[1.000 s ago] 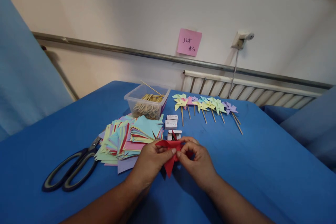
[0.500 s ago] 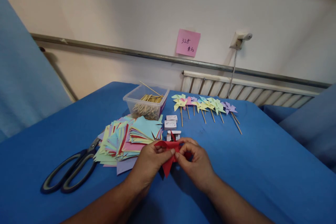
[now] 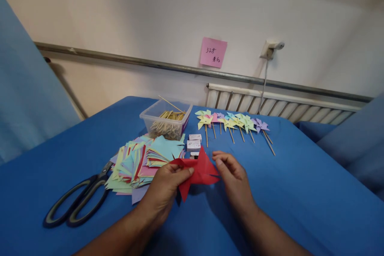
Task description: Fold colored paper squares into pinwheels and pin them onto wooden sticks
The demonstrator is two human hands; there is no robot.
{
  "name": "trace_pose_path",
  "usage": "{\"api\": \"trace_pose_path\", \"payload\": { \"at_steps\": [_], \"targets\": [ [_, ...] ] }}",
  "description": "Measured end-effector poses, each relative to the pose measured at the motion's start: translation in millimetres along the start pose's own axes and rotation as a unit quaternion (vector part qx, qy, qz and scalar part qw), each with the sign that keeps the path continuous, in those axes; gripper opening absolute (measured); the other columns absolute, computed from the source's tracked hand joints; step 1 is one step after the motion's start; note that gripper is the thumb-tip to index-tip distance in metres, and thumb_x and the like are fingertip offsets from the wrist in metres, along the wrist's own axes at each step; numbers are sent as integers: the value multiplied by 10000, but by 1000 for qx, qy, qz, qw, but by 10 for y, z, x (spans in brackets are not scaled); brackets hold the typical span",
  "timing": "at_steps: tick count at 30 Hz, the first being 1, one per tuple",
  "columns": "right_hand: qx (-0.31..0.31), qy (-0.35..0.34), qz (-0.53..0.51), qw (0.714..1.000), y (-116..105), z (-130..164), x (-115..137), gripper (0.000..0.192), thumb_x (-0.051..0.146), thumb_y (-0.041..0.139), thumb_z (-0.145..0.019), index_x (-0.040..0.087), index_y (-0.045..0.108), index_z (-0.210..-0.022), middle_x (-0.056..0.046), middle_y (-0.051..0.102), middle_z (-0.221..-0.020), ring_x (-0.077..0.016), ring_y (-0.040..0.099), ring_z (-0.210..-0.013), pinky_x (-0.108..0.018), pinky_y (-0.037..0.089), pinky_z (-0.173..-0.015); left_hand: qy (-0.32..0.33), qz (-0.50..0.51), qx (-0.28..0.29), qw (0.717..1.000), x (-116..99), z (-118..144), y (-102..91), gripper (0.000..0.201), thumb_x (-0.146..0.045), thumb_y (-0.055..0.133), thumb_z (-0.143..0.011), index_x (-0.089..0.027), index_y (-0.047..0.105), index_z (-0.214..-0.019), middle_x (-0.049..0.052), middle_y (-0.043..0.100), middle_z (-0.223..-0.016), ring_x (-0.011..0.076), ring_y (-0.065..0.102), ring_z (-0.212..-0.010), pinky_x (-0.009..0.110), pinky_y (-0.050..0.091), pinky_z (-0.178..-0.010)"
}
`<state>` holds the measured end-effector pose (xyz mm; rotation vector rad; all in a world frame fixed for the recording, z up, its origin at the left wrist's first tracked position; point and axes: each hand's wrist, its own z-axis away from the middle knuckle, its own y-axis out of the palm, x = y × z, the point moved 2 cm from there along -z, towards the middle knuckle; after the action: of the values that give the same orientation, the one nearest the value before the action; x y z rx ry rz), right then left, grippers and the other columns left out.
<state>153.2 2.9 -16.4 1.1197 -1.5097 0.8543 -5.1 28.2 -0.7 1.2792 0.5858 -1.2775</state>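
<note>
My left hand [image 3: 166, 184] pinches a red paper pinwheel [image 3: 202, 170] between thumb and fingers, low over the blue cloth. Its slit corners spread up, right and down, and the left side is folded inward. Just right of the paper is my right hand [image 3: 235, 176], fingers loosely bent and apart, nothing seen between them. Behind the pinwheel stand small white boxes [image 3: 193, 145], the nearest partly hidden by the red paper. Left of them lies a fanned pile of coloured paper squares [image 3: 135, 164].
Large scissors [image 3: 81, 196] lie at the left, blades under the paper pile. A clear plastic tub [image 3: 150, 117] holds many thin sticks [image 3: 169, 122]. Several finished pinwheels on sticks [image 3: 246, 122] lie at the back right. A radiator [image 3: 237, 100] and metal rail [image 3: 144, 63] run along the wall.
My right hand has let go of the red paper and moved slightly right. The paper's upper and right corners have sprung open. My left hand keeps its pinch.
</note>
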Motion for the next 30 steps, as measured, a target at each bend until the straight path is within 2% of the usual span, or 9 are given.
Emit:
{"api": "trace_pose_path", "payload": {
  "at_steps": [2,5,9,13,18,26,30],
  "targets": [
    [-22,71,-49,996,-34,-49,-85,146,312,570,-792,185,639,-814,-39,648,-849,-167,592,-798,-277,442,-724,5,22,10,1000,-39,22,9,254,-189,691,-667,-112,693,-909,84,722,-768,170,646,-669,271,500,-671],
    [34,167,-141,975,8,-64,-180,144,300,640,-744,155,646,-748,1,613,-632,-113,532,-555,-220,398,-555,10,37,26,999,-65,54,25,256,-173,684,-675,-120,692,-926,89,726,-805,163,649,-682,260,504,-674],
    [124,223,-273,928,103,4,-146,157,262,721,-680,129,657,-734,-7,639,-634,-89,534,-525,-201,398,-550,12,25,31,999,-58,54,22,261,-166,695,-658,-130,692,-916,81,728,-794,162,649,-672,257,509,-664],
    [160,210,-314,912,125,36,-98,186,275,747,-673,129,664,-751,-24,672,-702,-100,583,-605,-209,430,-613,17,-3,5,1000,-41,17,-7,236,-165,716,-632,-131,692,-864,63,725,-749,145,640,-630,239,506,-639],
    [170,190,-280,925,125,23,-167,199,273,770,-655,147,656,-759,-6,672,-687,-85,582,-583,-190,422,-580,26,-36,-4,999,-24,20,-9,167,-163,721,-627,-142,684,-788,38,723,-710,133,641,-622,223,500,-639],
    [233,128,-225,937,58,-25,-166,326,245,778,-643,181,612,-917,-29,678,-842,-146,628,-753,-277,476,-711,18,-62,-1,998,-48,45,42,147,-173,724,-595,-141,676,-730,28,714,-644,149,647,-595,237,496,-612],
    [239,112,-193,945,40,-24,-122,290,231,750,-684,192,604,-933,-31,683,-877,-136,631,-772,-273,476,-736,20,-75,0,997,-38,41,48,120,-148,706,-574,-143,671,-689,21,713,-644,135,636,-578,220,482,-583]
  ]
}}
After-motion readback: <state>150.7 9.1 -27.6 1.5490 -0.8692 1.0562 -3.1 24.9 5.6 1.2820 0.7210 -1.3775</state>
